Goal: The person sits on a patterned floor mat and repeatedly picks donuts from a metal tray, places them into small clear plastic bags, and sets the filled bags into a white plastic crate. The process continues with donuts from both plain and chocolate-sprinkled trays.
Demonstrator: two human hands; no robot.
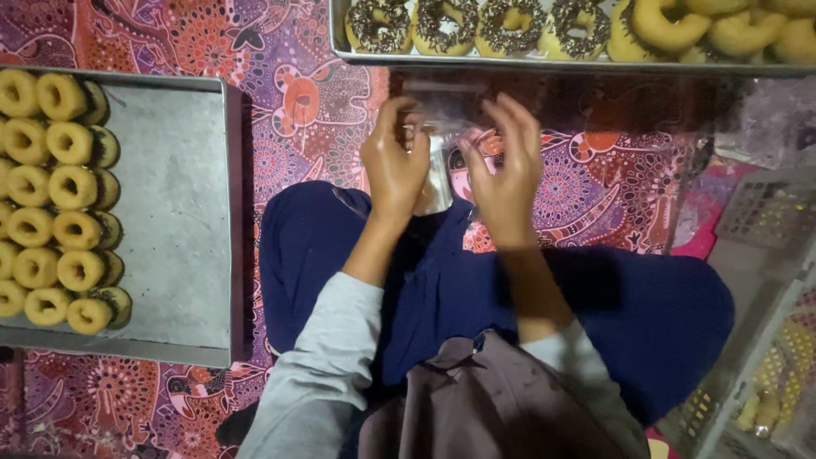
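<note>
— What's the biggest thing around you?

— The patterned mat [289, 110] I sit on: soft cloth, busy with red, purple and orange swirls. My crossed legs in dark blue fabric cover the near middle of it.

— And the containers?

— On the left lies a flat grey metal tray [174, 212], rectangular, dull and scuffed. Its left part carries rows of golden ring doughnuts [51, 195], smooth on top, dark along their edges; the right part is bare metal. Far across the mat runs a second metal tray [527, 61], holding sprinkle-topped doughnuts [446, 25] on the left and plain glazed yellow rings [722, 25] on the right. At the right edge stands a pale plastic crate [765, 280] with a lattice wall; I cannot make out its contents.

— What about your hands?

— Both are raised over my knees. My left hand [393, 166] and right hand [508, 174] each pinch a thin, clear, crinkly plastic bag [438, 127] between them, fingers closed on its edges. The bag hangs in the middle, just near of the far tray.
</note>
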